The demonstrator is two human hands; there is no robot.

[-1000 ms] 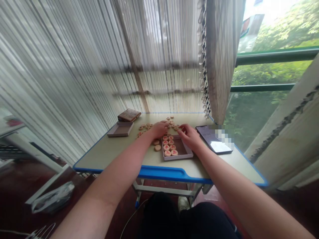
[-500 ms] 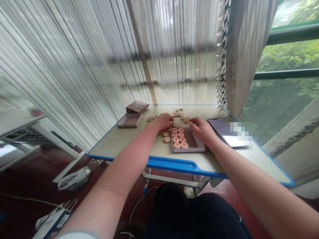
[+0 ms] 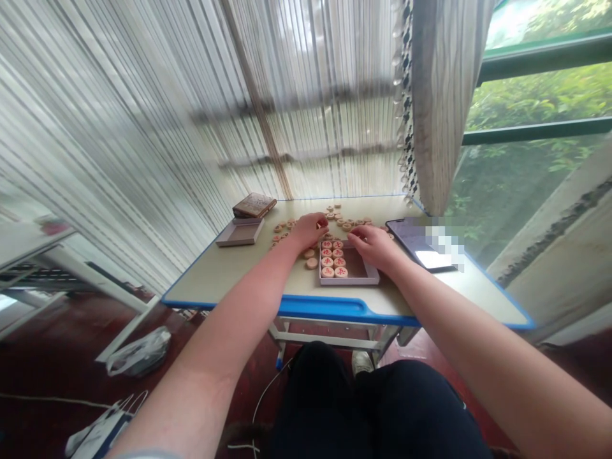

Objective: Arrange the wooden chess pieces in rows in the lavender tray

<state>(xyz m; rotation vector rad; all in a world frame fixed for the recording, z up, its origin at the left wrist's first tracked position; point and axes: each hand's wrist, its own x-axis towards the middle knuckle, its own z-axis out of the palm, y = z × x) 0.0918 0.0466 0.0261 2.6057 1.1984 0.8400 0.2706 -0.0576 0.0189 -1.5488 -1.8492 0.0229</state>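
Observation:
Pale round Chinese chess pieces with red characters fill two columns on the left side of a shallow box tray. My left hand is just behind and left of this tray, among loose pieces, its fingers curled in a pinch; whatever lies between them is too small to make out. Over the tray's back right part reaches my right hand. Its fingers are drawn together, with the tips near the back rim, and their contents are hidden. Two plain-faced pieces rest beside the tray's left wall.
More loose pieces lie scattered behind both hands. At the table's back left stand a second shallow tray and a brown patterned box. A phone or tablet lies to the right. Curtains hang behind.
The view has shifted, so the table appears further left. My right hand has moved slightly left over the tray, and its fingers look closer together. My left hand stays among the loose pieces.

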